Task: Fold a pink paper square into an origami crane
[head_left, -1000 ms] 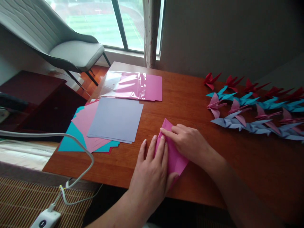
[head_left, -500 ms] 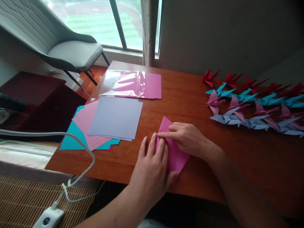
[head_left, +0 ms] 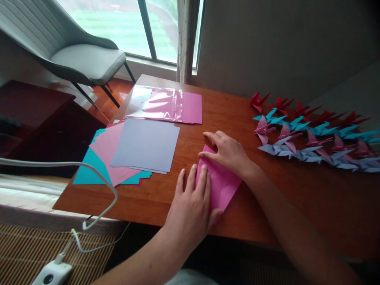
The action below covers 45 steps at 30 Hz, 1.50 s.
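A folded piece of magenta origami paper (head_left: 227,186) lies near the front edge of the wooden table. My left hand (head_left: 191,200) rests flat on its left side, fingers stretched out and thumb low on the paper. Over the far corner of the paper is my right hand (head_left: 230,152), its thumb on the paper near the left edge and its index finger curved apart from the thumb. Part of the paper is hidden under both hands.
Left of the hands lie lavender sheets (head_left: 145,146) over pink sheets (head_left: 109,144) and turquoise sheets (head_left: 90,168). A clear plastic packet (head_left: 160,105) with magenta paper lies behind. Rows of folded paper cranes (head_left: 297,124) stand at right. A white cable (head_left: 114,198) crosses the table's left corner.
My right hand has shifted from pointing with its index finger at the fold to the paper's far corner, with thumb and index finger now apart. My left hand stays in place.
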### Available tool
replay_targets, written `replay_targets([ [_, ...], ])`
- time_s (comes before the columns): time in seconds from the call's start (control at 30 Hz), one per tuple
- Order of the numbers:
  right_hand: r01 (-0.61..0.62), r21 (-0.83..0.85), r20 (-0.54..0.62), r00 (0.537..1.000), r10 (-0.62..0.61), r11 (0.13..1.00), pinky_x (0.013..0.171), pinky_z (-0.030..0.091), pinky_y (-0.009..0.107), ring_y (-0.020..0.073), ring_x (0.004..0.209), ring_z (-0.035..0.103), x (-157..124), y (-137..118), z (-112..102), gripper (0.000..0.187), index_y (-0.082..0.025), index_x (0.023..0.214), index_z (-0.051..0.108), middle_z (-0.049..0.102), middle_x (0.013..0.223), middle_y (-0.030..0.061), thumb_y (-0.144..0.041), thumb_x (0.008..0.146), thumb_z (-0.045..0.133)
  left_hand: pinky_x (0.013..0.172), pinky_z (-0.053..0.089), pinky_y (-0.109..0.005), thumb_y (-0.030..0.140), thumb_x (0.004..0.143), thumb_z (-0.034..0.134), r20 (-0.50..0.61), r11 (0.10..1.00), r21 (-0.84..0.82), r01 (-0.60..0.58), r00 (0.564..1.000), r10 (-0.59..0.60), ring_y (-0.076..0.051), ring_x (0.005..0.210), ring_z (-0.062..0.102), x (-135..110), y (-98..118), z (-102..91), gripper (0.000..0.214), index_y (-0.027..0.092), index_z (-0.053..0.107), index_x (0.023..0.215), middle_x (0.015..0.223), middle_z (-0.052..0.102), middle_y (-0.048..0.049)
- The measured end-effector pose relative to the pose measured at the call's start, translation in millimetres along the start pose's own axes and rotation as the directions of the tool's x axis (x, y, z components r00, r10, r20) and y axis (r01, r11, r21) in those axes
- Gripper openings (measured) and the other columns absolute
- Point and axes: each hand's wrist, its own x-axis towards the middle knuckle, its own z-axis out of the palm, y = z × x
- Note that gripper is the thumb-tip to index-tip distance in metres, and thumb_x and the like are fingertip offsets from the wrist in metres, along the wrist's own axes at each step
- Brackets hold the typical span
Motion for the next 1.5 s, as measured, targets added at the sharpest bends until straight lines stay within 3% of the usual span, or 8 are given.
replay_targets([
  [0.33, 0.244, -0.148, 0.266, 0.943, -0.199, 0.958, 0.065, 0.041, 0.030, 0.0289, 0.107, 0.062, 18.5, -12.3, -21.9, 0.074, -0.027, 0.142, 0.049, 0.063, 0.119, 0.0100, -0.059, 0.080, 0.073, 0.120, 0.025, -0.062, 0.057, 0.097, 0.043, -0.011, 0.999, -0.033, -0.001, 1.000, 0.000, -0.043, 0.150, 0.025, -1.1, 1.2, 2.8, 0.077, 0.001, 0.041, 0.150, 0.159, 0.037, -0.0232],
  [0.6, 0.241, -0.169, 0.314, 0.932, -0.180, 0.956, 0.068, 0.042, 0.033, 0.0316, 0.110, 0.061, 22.7, -19.8, -27.7, 0.081, -0.027, 0.146, 0.045, 0.062, 0.122, 0.0112, -0.058, 0.077, 0.072, 0.120, 0.026, -0.060, 0.057, 0.094, 0.049, 0.011, 0.996, -0.079, 0.043, 0.999, -0.042, -0.048, 0.148, 0.023, -1.3, -1.6, 0.6, 0.077, 0.006, 0.041, 0.152, 0.158, 0.041, -0.0195],
  [0.87, 0.222, -0.177, 0.315, 0.936, -0.158, 0.959, 0.068, 0.041, 0.033, 0.0327, 0.111, 0.061, 23.8, -21.0, -27.7, 0.089, -0.026, 0.148, 0.044, 0.063, 0.124, 0.0122, -0.063, 0.073, 0.074, 0.120, 0.026, -0.061, 0.046, 0.090, 0.059, 0.022, 0.998, -0.050, 0.028, 0.999, -0.027, -0.049, 0.148, 0.023, -0.1, -2.3, 0.1, 0.075, 0.006, 0.041, 0.152, 0.159, 0.039, -0.0197],
  [1.0, 0.159, -0.145, 0.269, 0.956, -0.115, 0.977, 0.063, 0.037, 0.029, 0.0276, 0.101, 0.064, 31.9, -9.8, -26.2, 0.082, -0.028, 0.143, 0.050, 0.068, 0.120, 0.0083, -0.062, 0.073, 0.075, 0.120, 0.028, -0.061, 0.045, 0.091, 0.058, 0.022, 0.999, -0.037, 0.033, 0.999, -0.032, -0.049, 0.148, 0.025, -0.1, -1.4, -0.3, 0.073, 0.007, 0.042, 0.151, 0.161, 0.036, -0.0184],
  [1.27, 0.037, -0.040, 0.069, 0.997, -0.034, 0.998, 0.058, 0.031, 0.027, 0.0186, 0.074, 0.064, 49.8, 28.4, -18.4, 0.049, -0.032, 0.121, 0.067, 0.074, 0.084, -0.0025, -0.055, 0.079, 0.075, 0.119, 0.030, -0.060, 0.049, 0.095, 0.051, -0.003, 0.998, -0.056, 0.033, 0.999, -0.033, -0.048, 0.147, 0.028, -0.4, -2.0, -3.1, 0.068, 0.009, 0.046, 0.149, 0.159, 0.040, -0.0167],
  [1.37, 0.021, 0.008, -0.053, 0.998, -0.021, 1.000, 0.065, 0.039, 0.028, 0.0203, 0.080, 0.067, 51.3, 39.4, -8.1, 0.031, -0.027, 0.116, 0.070, 0.076, 0.092, 0.0014, -0.044, 0.091, 0.064, 0.118, 0.032, -0.059, 0.043, 0.094, 0.055, -0.010, 0.997, -0.067, 0.045, 0.999, -0.046, -0.046, 0.145, 0.033, 0.9, -3.8, -5.5, 0.063, 0.011, 0.049, 0.147, 0.157, 0.043, -0.0145],
  [1.5, 0.035, 0.104, -0.187, 0.982, -0.015, 0.994, 0.082, 0.046, 0.032, 0.0230, 0.093, 0.069, 41.5, 43.0, 5.8, 0.026, -0.021, 0.115, 0.071, 0.077, 0.105, 0.0061, -0.032, 0.094, 0.059, 0.115, 0.037, -0.055, 0.036, 0.095, 0.052, -0.048, 0.992, -0.120, 0.044, 0.998, -0.050, -0.041, 0.141, 0.042, 4.7, -11.0, -8.5, 0.050, 0.015, 0.057, 0.140, 0.151, 0.053, -0.0084],
])
